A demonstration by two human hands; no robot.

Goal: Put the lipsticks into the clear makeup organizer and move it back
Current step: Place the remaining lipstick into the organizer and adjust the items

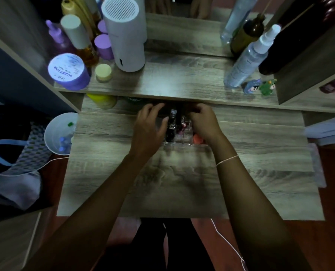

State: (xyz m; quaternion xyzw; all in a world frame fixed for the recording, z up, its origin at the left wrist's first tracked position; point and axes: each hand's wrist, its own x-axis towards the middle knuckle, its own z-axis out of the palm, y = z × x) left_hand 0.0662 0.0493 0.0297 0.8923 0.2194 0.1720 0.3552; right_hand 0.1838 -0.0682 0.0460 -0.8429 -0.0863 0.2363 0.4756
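The clear makeup organizer (182, 142) stands on the wooden desk (182, 182), close under the front edge of the upper shelf. Several lipsticks stand upright in its compartments, among them a dark tube (171, 132) and a reddish one (183, 126). An orange-pink round item (198, 139) lies at its right side. My left hand (150, 132) grips the organizer's left side, fingers curled over its back. My right hand (204, 124) holds the right side the same way. The back part of the organizer is hidden in shadow under the shelf.
The upper shelf (182, 79) carries a white cylinder device (125, 34), purple jars (68, 71), a small yellow-lidded jar (103, 72), spray bottles (246, 59) and small figurines (260, 87). A yellow container (102, 100) sits under the shelf. A white bin (60, 133) stands left of the desk.
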